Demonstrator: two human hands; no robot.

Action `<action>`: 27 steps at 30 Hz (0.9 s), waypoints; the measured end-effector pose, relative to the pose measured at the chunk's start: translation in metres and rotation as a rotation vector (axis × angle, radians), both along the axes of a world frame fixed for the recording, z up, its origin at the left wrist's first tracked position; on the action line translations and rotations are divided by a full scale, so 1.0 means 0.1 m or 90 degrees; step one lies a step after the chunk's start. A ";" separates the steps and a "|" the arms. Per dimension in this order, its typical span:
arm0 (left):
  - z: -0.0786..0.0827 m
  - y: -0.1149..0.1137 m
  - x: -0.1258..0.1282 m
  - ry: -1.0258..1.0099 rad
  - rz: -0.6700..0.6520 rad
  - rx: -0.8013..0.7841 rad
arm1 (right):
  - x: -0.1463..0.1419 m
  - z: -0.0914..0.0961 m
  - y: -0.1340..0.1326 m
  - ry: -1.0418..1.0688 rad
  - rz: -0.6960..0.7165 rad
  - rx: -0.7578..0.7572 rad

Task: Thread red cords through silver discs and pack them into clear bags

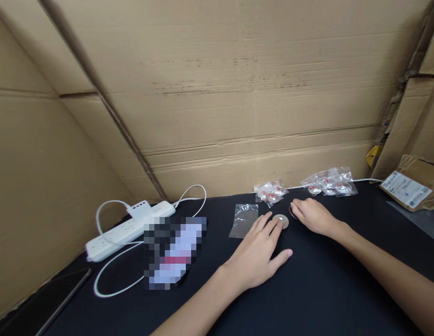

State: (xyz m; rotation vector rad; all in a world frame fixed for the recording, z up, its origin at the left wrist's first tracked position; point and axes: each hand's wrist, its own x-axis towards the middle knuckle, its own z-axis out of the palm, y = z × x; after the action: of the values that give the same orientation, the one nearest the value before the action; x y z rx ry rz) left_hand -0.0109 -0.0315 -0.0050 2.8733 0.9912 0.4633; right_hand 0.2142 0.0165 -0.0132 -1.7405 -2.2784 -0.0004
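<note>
A round, shiny metal disc (284,221) with a raised centre lies on the black table. My left hand (257,256) rests palm down with its fingers stretched out, the fingertips touching that disc and the thumb apart. To the right, my right hand (313,215) is closed in a pinch on a small dark round piece (293,212), whose edge shows beyond the fingers; most of it is hidden. Left of the disc lies a flat clear plastic bag (244,219), close to my left fingertips.
Bagged discs with red marks (271,193) lie behind my hands, with more bagged discs (331,184) at the back right. A white power strip (112,240) with cables stands left. A labelled brown package (409,186) sits right. Cardboard walls (238,93) enclose the table.
</note>
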 end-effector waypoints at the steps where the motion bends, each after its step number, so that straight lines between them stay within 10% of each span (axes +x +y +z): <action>1: 0.00 0.00 0.00 -0.003 -0.001 0.000 | 0.00 0.00 0.00 0.012 0.007 -0.001; 27: -0.02 0.01 0.00 -0.034 -0.008 0.002 | -0.01 -0.01 -0.04 0.047 0.043 -0.044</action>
State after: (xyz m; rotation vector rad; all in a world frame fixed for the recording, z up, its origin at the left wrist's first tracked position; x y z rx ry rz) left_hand -0.0108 -0.0303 -0.0074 2.8511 0.9652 0.5382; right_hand 0.2129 0.0128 -0.0144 -1.6659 -2.3076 0.1547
